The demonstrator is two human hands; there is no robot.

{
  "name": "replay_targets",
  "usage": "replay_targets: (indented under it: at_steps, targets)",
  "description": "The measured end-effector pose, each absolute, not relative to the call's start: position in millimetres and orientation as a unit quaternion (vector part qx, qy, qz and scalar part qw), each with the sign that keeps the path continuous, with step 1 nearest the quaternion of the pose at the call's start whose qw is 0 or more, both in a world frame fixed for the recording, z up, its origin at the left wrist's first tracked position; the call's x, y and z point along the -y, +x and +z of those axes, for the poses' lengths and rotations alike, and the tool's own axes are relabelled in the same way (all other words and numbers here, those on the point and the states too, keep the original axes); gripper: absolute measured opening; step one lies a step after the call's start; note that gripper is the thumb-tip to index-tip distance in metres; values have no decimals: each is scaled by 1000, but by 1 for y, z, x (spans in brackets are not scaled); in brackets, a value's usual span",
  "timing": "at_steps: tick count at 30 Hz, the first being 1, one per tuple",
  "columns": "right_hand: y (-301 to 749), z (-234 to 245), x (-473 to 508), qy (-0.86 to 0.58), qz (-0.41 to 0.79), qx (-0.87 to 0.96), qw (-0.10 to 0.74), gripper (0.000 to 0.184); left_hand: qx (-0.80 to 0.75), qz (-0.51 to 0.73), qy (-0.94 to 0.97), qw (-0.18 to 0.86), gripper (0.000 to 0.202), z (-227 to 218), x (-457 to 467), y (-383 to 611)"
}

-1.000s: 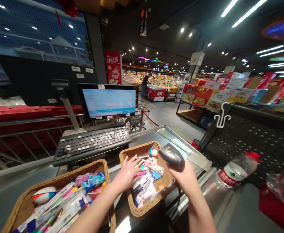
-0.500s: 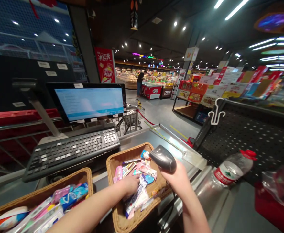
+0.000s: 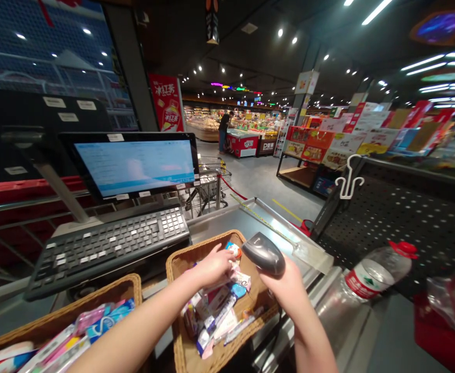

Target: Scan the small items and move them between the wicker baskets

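Observation:
My right hand (image 3: 284,282) is wrapped round a dark grey handheld barcode scanner (image 3: 264,253), held over the right side of a wicker basket (image 3: 176,331). Reaching into that basket, my left hand (image 3: 216,267) has its fingers stretched out at a small blue, white and orange packet (image 3: 233,249) near the back rim. Whether the fingertips touch the packet is hard to see. Several small wrapped goods lie below the hand, among them a long blue-and-white pack (image 3: 222,313) and a clear slim pack (image 3: 243,327). My left hand and forearm hide part of the heap.
A second wicker basket (image 3: 136,290) with packaged goods stands at the left, below a keyboard (image 3: 111,248) and monitor (image 3: 138,166). On the right are a large red-capped plastic bottle (image 3: 379,272) and a white hook (image 3: 349,181). A person (image 3: 223,132) stands far back.
My left hand has moved up from the middle of the basket's goods to the packet by the back rim. My right hand keeps the scanner in nearly the same place.

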State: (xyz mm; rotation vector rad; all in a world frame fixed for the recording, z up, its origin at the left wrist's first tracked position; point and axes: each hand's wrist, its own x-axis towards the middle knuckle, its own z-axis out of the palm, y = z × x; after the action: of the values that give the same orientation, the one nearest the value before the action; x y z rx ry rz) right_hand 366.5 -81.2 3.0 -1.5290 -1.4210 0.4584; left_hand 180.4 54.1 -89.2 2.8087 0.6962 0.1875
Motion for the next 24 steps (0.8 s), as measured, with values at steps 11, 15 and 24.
replay_targets:
  at_steps: [11, 15, 24]
  targets:
    - [365, 3, 84, -649, 181, 573, 466, 19, -371, 75, 922, 81, 13, -80, -73, 126]
    - [358, 4, 82, -643, 177, 582, 466, 17, -405, 45, 911, 65, 15, -101, -63, 122]
    - [352, 7, 83, -619, 186, 587, 488, 20, -439, 5, 896, 70, 14, -129, -63, 146]
